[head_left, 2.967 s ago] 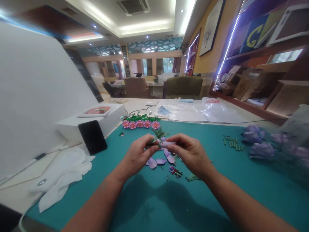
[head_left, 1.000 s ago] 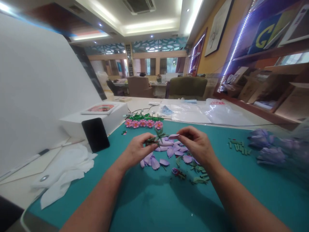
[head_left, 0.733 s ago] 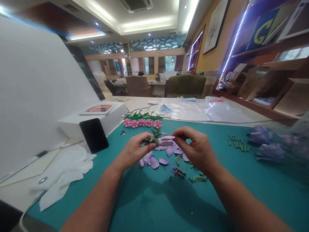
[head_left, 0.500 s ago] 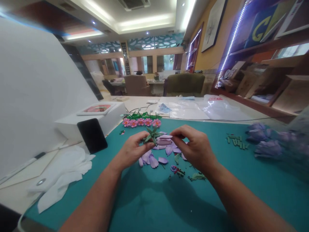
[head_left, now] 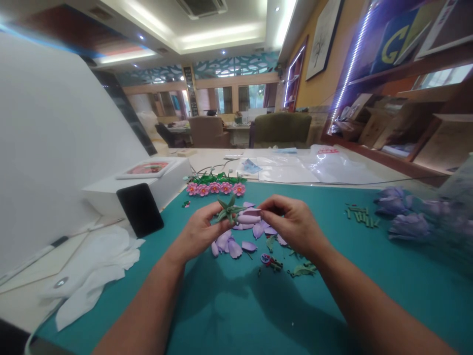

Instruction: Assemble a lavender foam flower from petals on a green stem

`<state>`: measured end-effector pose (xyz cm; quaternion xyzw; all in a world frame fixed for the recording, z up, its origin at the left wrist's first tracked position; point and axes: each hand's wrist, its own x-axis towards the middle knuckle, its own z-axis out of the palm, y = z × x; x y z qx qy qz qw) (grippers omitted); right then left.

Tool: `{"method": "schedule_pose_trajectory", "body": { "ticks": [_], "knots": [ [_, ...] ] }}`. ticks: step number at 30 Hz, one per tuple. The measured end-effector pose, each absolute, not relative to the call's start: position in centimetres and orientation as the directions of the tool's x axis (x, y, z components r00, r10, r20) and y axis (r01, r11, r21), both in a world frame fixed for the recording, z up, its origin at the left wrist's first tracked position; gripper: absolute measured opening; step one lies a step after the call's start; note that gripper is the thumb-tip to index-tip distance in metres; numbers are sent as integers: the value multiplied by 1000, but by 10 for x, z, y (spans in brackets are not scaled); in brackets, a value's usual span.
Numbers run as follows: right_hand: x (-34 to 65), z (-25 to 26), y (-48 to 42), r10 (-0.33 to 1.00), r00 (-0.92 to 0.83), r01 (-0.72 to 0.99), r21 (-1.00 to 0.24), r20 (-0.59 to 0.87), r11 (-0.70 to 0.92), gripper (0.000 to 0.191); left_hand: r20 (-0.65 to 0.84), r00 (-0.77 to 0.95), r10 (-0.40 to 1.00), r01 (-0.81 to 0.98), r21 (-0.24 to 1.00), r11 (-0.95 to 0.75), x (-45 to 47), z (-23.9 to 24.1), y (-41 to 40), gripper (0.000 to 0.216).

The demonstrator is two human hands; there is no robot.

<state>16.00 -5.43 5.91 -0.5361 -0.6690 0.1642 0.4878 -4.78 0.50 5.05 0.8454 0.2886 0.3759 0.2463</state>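
My left hand [head_left: 201, 229] pinches an artificial flower by its green star-shaped base [head_left: 229, 211], which faces me. Pale purple petals [head_left: 247, 217] of this flower point to the right. The thumb and fingertips of my right hand [head_left: 290, 219] are closed on the end of one of those petals. Below and behind the hands, loose purple petals [head_left: 234, 248] lie on the green mat [head_left: 221, 315]. Small dark red and green bits [head_left: 272, 261] and a green leaf [head_left: 303, 269] lie near my right wrist.
Pink flowers [head_left: 215, 188] stand in a row behind my hands. To the left are a black phone [head_left: 140, 209], a white box [head_left: 170, 182] and crumpled white cloth [head_left: 99, 271]. Green stem pieces [head_left: 362, 215] and purple flowers [head_left: 408, 227] lie right. Clear plastic [head_left: 332, 165] covers the far table.
My left hand has turned the green base slightly, so its points sit differently. My right hand has shifted a little left and down, still pinching the petal.
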Motion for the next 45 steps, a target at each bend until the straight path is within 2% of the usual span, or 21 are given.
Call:
{"method": "schedule_pose_trajectory", "body": {
  "ticks": [7, 13, 22, 28, 35, 45],
  "knots": [
    [161, 58, -53, 893, 41, 520, -773, 448, 364, 15, 487, 562, 668, 324, 614, -720, -47, 54, 2, 29],
    [160, 57, -52, 916, 49, 488, -810, 399, 326, 18, 467, 581, 667, 339, 606, -720, -47, 54, 1, 21],
    [166, 54, -49, 942, -15, 515, -805, 335, 295, 18, 479, 579, 660, 329, 603, -727, -44, 58, -5, 26],
    [163, 53, -51, 939, 17, 474, -829, 343, 295, 20, 478, 599, 642, 315, 597, -738, -45, 54, -4, 16],
    [157, 53, -52, 937, 75, 429, -859, 341, 278, 21, 473, 589, 656, 330, 600, -729, -43, 55, -5, 18],
    [163, 61, -52, 943, 21, 421, -859, 331, 292, 20, 496, 549, 673, 355, 591, -725, -44, 54, -3, 18]
  ]
}}
